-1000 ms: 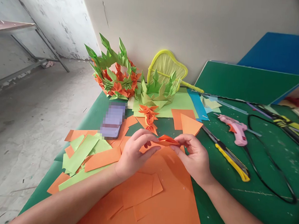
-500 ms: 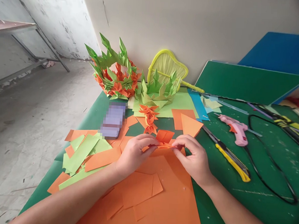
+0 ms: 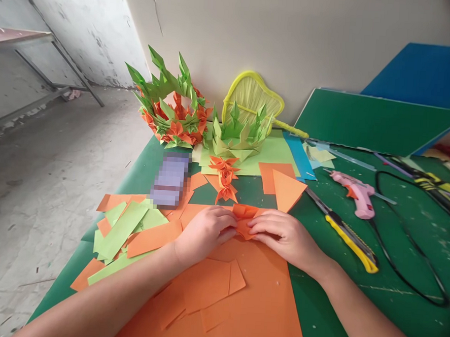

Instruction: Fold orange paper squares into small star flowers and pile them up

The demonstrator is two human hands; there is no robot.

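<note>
Between my hands is a small folded orange paper, its back part standing up. My left hand pinches its left side, and my right hand grips its right side with thumb and fingers. Both hands hover over a large orange sheet that bears several cut orange pieces. Just behind the hands, folded orange paper flowers lie in a row. A loose orange square is behind my right hand.
Green and orange scraps and a phone lie at left. Behind stand a green paper crown, a larger green-orange one and a yellow fan. A cutter knife and pink glue gun lie at right.
The folded paper has tilted, so its front face shows more and its back flap looks lower. My right hand has moved slightly left and down, its fingers now reaching over the paper.
</note>
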